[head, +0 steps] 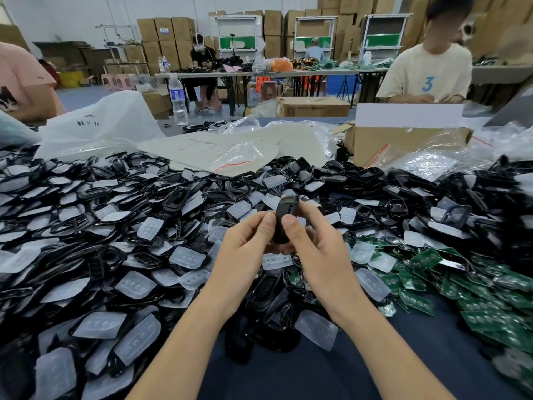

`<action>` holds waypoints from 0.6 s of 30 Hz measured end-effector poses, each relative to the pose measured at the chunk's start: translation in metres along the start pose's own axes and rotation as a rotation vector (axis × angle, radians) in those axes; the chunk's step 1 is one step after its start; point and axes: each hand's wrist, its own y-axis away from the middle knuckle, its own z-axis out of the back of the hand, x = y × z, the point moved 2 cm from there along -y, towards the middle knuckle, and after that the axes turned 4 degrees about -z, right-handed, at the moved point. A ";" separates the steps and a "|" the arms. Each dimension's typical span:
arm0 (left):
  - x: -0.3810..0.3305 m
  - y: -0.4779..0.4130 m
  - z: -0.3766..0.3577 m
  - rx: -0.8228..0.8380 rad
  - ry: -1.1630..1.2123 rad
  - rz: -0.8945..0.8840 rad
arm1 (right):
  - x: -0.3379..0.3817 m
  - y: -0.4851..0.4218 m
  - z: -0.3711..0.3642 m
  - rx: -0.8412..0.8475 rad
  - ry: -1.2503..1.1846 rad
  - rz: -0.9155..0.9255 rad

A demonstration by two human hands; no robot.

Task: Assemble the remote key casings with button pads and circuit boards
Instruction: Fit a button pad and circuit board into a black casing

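The left hand and right hand pinch the black plastic key casing upright, thumbs pressing, probably to snap it shut.

a warehouse room with a white wall on the left, brown cardboard boxes stacked high along the back, white shelf racks with green panels, a long folding table, plastic stools, and a blue-grey floor.

Dark blue cloth-covered table. Carries: black plastic key casings heaped with translucent white rubber button pads, 8 to 2 o'clock; green printed circuit boards, 4 o'clock; brown cardboard box, 1 o'clock; clear plastic water bottle and white plastic bag, 11 o'clock.
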 end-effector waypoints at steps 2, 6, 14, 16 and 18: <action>-0.005 0.006 -0.003 -0.029 -0.099 -0.028 | 0.003 0.006 0.003 -0.047 -0.005 0.008; -0.015 0.020 -0.028 -0.046 -0.155 -0.091 | 0.012 0.023 0.015 -0.167 -0.076 -0.007; -0.044 0.035 -0.138 0.113 -0.082 -0.124 | 0.054 0.081 0.085 -0.511 -0.155 0.070; -0.054 0.041 -0.174 0.189 -0.078 -0.132 | 0.066 0.100 0.108 -0.621 -0.222 0.099; -0.062 0.047 -0.215 0.268 -0.102 -0.141 | 0.080 0.120 0.134 -0.721 -0.267 0.141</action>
